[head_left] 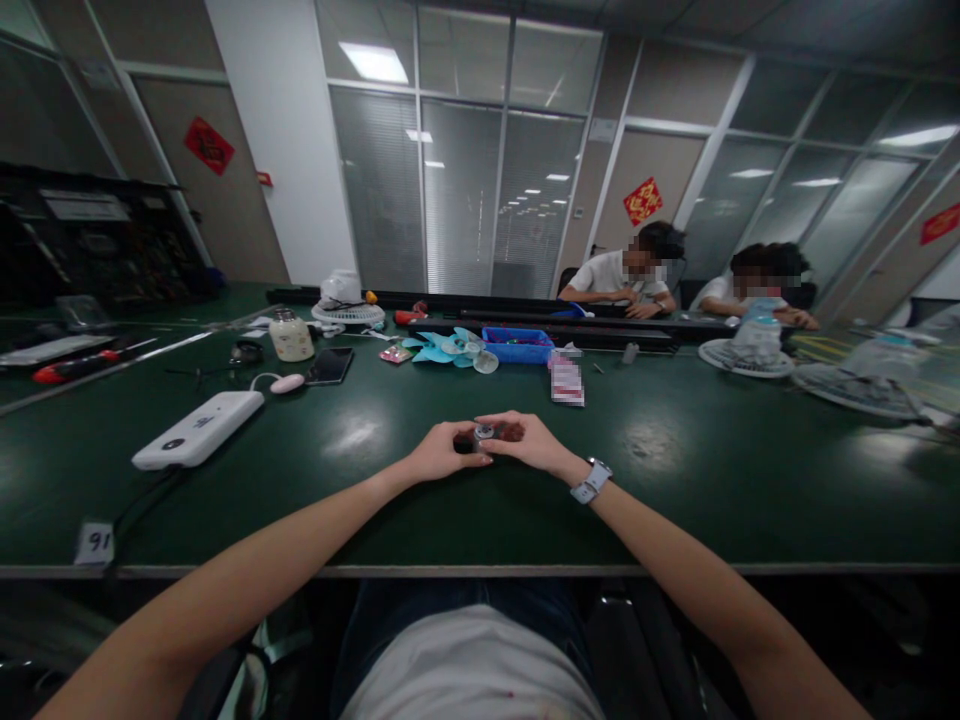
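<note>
Both hands meet over the green table [420, 520], close to its middle. Between them is a small grey round part [484, 433] with a dark centre on top; it looks like a little motor, though its kind is too small to be sure of. My left hand [444, 452] grips it from the left, thumb in front and fingers curled behind. From the right, my right hand [532, 445] closes on the same part with thumb and forefinger. A watch with a pale strap [592, 481] is on my right wrist. The part's lower side is mostly hidden by my thumbs.
A blue bin [517, 346], light-blue fan blades [442, 347] and a pink-and-white packet [566, 377] lie beyond my hands. Leftward are a white power strip [199, 430], a phone [331, 366] and a jar [290, 336]. Two people [622, 275] sit across the table.
</note>
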